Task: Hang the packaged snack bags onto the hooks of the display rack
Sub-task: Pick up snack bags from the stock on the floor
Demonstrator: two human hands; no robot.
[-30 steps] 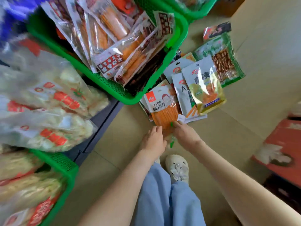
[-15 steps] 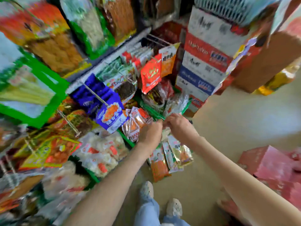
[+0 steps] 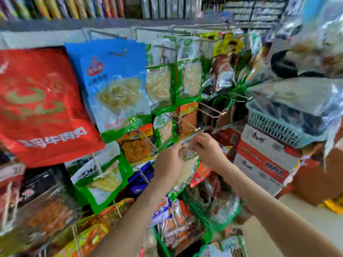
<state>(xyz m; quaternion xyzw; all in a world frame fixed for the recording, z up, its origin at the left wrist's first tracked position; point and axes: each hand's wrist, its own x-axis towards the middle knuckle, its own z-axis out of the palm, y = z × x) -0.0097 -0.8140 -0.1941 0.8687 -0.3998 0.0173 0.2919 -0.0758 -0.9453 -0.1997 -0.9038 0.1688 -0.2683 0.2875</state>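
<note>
Holding a green-edged snack bag [image 3: 187,170] with pale contents just below the middle of the view, in front of the display rack [image 3: 37,40]. Pinching its top edge from both sides: left hand [image 3: 169,164] at 9 o'clock of the bag top, fingers curled onto the film; right hand [image 3: 207,150] at 1 o'clock of it, fingers likewise bent round the edge. Hanging down between the two wrists, lower part in front of purple and red packets. Too blurred at the top edge to tell whether touching any hook.

At 12 o'clock of the hands, near them: a bare wire hook [image 3: 187,126] sticking out of the rack. At 1 o'clock of that, a second bare hook [image 3: 211,111].

Further out at 12 o'clock: two green bags [image 3: 161,86] hanging side by side. At 10 o'clock, a large blue bag [image 3: 115,84]; at 9 o'clock, filling the left edge, a big red bag [image 3: 42,108]. At 3 o'clock, well apart from the hands, a pale blue basket [image 3: 274,123] resting on stacked cartons [image 3: 263,154].
</note>
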